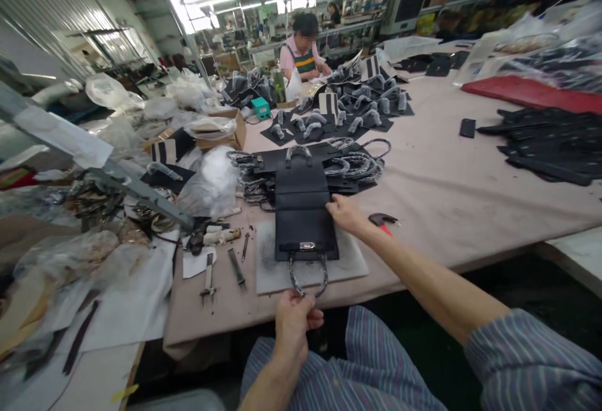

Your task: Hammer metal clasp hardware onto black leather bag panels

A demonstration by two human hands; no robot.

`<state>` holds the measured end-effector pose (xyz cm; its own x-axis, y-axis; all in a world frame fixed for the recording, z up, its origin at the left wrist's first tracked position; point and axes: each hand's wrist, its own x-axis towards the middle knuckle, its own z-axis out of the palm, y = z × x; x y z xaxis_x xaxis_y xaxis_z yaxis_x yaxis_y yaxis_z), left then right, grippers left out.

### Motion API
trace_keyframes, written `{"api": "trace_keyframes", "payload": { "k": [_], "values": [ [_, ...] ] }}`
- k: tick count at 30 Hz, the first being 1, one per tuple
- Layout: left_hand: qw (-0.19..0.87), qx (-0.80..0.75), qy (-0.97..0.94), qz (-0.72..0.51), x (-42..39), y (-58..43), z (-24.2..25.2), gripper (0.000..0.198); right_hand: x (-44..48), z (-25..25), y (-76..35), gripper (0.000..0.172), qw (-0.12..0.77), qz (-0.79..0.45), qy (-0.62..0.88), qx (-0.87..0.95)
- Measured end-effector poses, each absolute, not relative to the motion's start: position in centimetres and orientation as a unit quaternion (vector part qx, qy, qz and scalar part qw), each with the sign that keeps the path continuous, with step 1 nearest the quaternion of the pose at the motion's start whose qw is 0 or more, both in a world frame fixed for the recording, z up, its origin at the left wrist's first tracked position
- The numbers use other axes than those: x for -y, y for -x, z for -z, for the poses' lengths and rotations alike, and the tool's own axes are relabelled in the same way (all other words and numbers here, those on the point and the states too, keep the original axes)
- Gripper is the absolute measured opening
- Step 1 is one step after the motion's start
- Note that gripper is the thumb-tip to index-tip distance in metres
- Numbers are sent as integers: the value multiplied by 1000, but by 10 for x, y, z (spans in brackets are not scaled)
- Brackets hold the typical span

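head view: left hand (294,318) pinches the wrapped handle (325,275), right hand (347,214) the side edge of the black panel (305,226), which lies partly over the pale board (353,265); keep any pull light.

The black handbag (303,226) looks like smooth leather with a faint sheen; its clasp (307,246) is shiny metal, its near handle (325,274) wrapped in glossy clear plastic. Matt cloth (437,210) covers the desk (263,317). The slab (353,265) looks dull and smudged, the open box (240,130) matt cardboard.
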<state>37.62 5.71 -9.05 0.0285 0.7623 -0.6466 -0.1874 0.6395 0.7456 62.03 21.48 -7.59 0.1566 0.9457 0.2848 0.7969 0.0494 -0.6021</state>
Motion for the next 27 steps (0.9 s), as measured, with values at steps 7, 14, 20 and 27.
{"api": "trace_keyframes", "payload": {
  "k": [7, 14, 20, 27],
  "values": [
    [752, -549, -252, -263, -50, -384, 89, 48, -116, 135, -607, 43, 273, -98, 632, 718],
    [784, -541, -222, -207, -36, -395, 100, 48, -100, 133, -613, 46, 223, -121, 611, 750],
    [790, -509, -215, -266, -31, -393, 105, 49, -98, 147, -607, 37, 264, -54, 613, 742],
    [795, -501, -202, -276, -35, -385, 106, 51, -98, 154, -603, 30, 278, 7, 587, 761]
  ]
}}
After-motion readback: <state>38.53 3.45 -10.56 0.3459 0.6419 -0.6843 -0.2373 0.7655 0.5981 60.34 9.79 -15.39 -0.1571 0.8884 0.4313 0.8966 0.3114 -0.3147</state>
